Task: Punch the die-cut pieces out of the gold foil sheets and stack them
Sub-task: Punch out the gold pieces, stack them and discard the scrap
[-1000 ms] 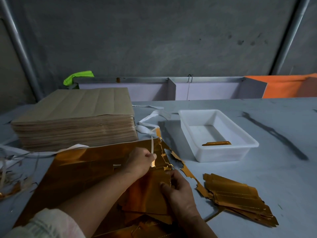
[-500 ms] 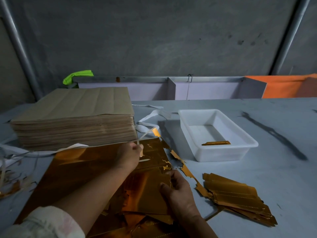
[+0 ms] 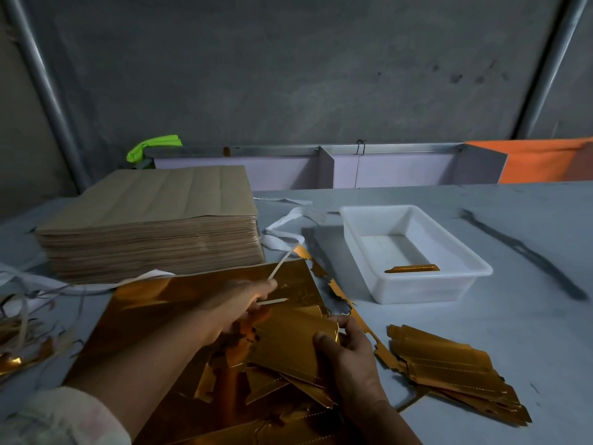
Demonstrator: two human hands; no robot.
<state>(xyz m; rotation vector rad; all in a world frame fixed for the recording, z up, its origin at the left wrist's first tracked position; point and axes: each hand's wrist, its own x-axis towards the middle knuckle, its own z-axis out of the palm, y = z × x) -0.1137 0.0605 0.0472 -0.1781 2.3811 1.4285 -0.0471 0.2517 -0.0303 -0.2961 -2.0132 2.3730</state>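
Note:
A large gold foil sheet [image 3: 167, 293] lies on the table in front of me, partly torn along its right side. My left hand [image 3: 244, 303] pinches a thin white waste strip [image 3: 282, 263] that rises from the sheet. My right hand [image 3: 346, 351] grips a punched gold piece [image 3: 288, 342] lifted off the sheet. A stack of punched gold pieces [image 3: 449, 367] rests to the right. Jagged gold offcuts [image 3: 333, 290] trail along the sheet's right edge.
A tall pile of brown paper sheets [image 3: 150, 220] stands at the back left. A white plastic tub [image 3: 417, 284] at the right holds one small gold strip [image 3: 412, 268]. White ribbon scraps [image 3: 288, 226] and loose trimmings [image 3: 22, 329] lie around the table.
My left hand has pulled left and back toward me with the white strip, peeling it off the sheet. My right hand has lifted the gold piece free.

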